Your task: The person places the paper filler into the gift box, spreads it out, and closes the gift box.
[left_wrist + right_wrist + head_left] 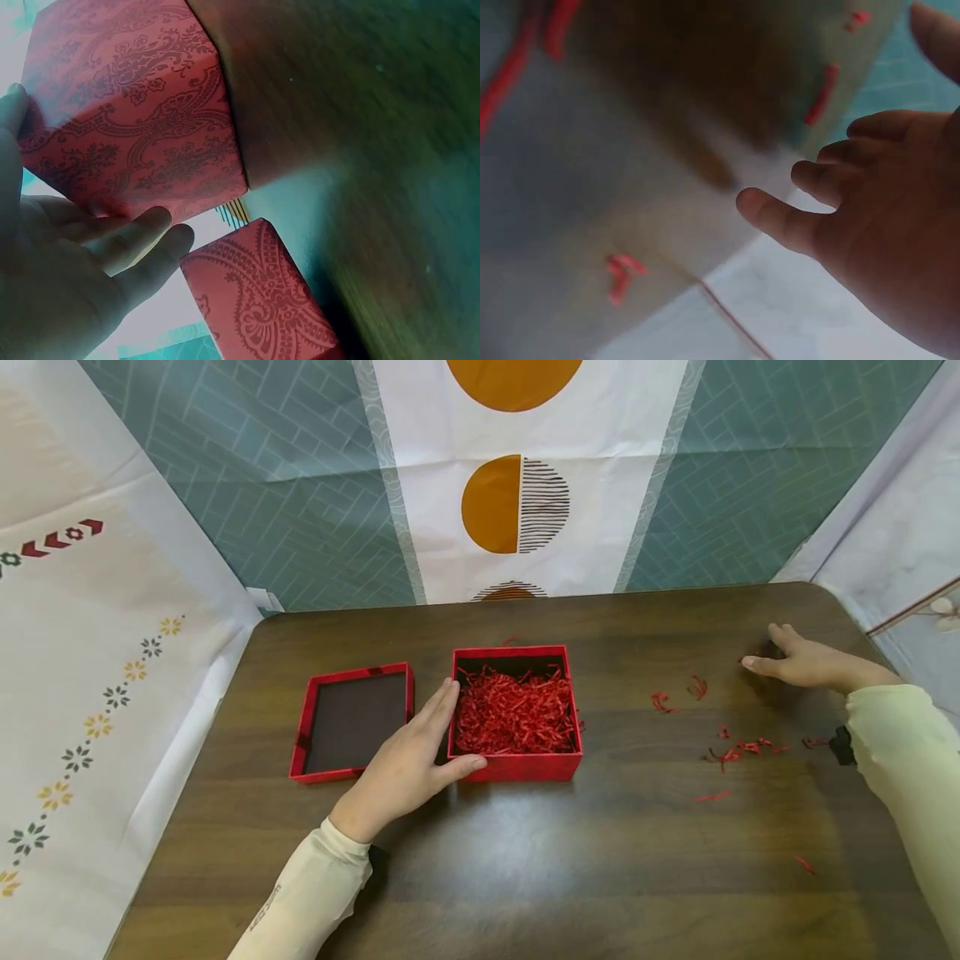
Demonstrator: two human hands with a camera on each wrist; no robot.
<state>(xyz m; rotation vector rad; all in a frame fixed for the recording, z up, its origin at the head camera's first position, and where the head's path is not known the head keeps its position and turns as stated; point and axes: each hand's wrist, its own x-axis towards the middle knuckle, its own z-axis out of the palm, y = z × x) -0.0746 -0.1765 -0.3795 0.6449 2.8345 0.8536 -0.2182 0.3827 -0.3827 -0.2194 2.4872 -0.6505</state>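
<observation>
A red patterned gift box (525,768) stands with its top uncovered, filled with red crinkle paper shreds (517,710). My left hand (401,768) lies along the box's left side, fingers extended and thumb at the near front corner. In the left wrist view, that hand is beside the box's patterned red wall (142,97). Left of the hand lies the box lid (352,722), dark inside facing up. Far to the right, my right hand (813,664) hovers low over the table with fingers spread and nothing held. One small shred is near its thumb.
Loose red shreds (738,752) are scattered over the right part of the wooden table (525,877), with others (662,702) between box and right hand. One strip lies behind the box. A patterned cloth (300,527) hangs at the table's back edge.
</observation>
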